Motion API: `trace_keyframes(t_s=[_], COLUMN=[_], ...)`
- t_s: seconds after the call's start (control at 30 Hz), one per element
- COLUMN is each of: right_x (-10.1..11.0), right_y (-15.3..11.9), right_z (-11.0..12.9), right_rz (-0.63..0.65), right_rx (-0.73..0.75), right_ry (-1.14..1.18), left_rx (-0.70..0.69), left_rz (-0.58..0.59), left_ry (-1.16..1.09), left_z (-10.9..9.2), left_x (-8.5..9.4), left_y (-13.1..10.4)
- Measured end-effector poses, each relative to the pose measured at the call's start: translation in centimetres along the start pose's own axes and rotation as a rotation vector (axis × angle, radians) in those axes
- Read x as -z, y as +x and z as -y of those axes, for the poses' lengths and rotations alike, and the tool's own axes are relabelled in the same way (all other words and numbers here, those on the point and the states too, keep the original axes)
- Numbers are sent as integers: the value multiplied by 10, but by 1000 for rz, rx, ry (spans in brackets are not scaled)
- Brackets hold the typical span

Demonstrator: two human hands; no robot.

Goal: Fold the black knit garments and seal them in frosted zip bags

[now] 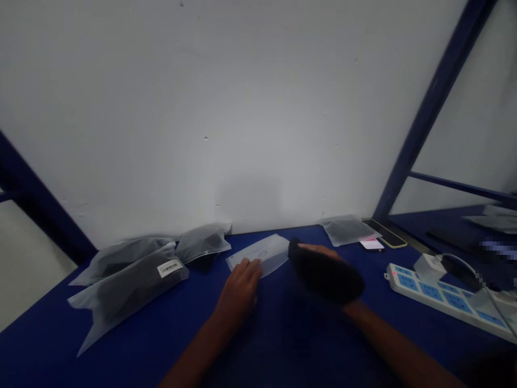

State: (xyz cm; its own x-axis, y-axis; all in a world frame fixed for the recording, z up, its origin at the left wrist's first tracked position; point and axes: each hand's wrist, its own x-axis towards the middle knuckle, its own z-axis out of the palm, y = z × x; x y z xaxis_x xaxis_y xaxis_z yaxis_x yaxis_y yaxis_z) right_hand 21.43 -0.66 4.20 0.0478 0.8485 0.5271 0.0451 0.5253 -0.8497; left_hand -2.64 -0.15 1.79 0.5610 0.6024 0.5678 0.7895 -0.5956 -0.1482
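Note:
My left hand (pixel 241 284) is at the near edge of a flat translucent plastic bag (pixel 271 253) on the blue table. Its fingers are curled and closed on that edge. My right hand (pixel 323 250) grips a soft black item (pixel 325 274), long and rounded at one end, whose kind I cannot make out. It is held just above the tabletop, right of the bag, and hides most of that hand. Only some fingers show over its far edge.
Several frosted bags with dark contents, one carrying a barcode label (pixel 169 268), lie at the left. Another frosted bag (pixel 348 229) and a phone (pixel 385 233) lie at the back right. A power strip (pixel 438 302) with plugs is on the right, before a blue frame post (pixel 432 108).

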Motion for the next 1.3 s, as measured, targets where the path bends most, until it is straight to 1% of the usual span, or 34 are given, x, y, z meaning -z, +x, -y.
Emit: trace_keyframes(t_s=[0.07,0.13,0.17,0.2,0.23,0.27,0.33,0.37,0.43,0.53,0.6,0.73,0.8,0.87,1.03,1.1,1.17,1.23,1.3], right_x=[-4,-10,-13,-16,-19,-22,-27,-29,-34,-38,-38,-33,-31,-31,-35,-38,-39,-40,-41], right_y=[-5,-7,-8,-8,-9,-9,-10,-10,-11,-8,-5,-1,-1,-2,-5,-7,-9,-11,-15], right_z=[1,1,1,0,-2,-4,-9,-13,-20,-30,-35,-38,-38,-37,-33,-32,-34,-38,-43], right_rz=[171,385,474,535,561,561,526,521,550,649,698,776,809,807,696,618,514,416,357], right_rx=[192,453,574,671,754,814,856,844,793,725,671,526,483,462,386,342,302,275,275], right_ry=[-59,-197,-272,-337,-391,-443,-554,-615,-720,-807,-834,-845,-849,-873,-1021,-1109,-1196,-1257,-1278], left_rx=[5,7,8,15,32,54,119,158,234,330,362,350,315,267,97,26,-12,-30,-46], left_rz=[-74,-145,-189,-229,-261,-280,-279,-265,-241,-216,-205,-199,-198,-181,-121,-101,-95,-114,-129], left_ry=[-64,-152,-198,-248,-301,-354,-448,-484,-532,-580,-587,-524,-470,-417,-310,-283,-250,-217,-208], left_z=[-5,-11,-14,-17,-19,-20,-21,-20,-15,-8,-4,1,2,3,-6,-12,-17,-20,-22], left_x=[0,1,2,3,3,3,2,-1,-7,-17,-21,-23,-23,-23,-17,-14,-14,-15,-15], left_y=[2,4,5,5,5,5,4,3,3,2,2,0,-2,-3,0,2,3,4,4])
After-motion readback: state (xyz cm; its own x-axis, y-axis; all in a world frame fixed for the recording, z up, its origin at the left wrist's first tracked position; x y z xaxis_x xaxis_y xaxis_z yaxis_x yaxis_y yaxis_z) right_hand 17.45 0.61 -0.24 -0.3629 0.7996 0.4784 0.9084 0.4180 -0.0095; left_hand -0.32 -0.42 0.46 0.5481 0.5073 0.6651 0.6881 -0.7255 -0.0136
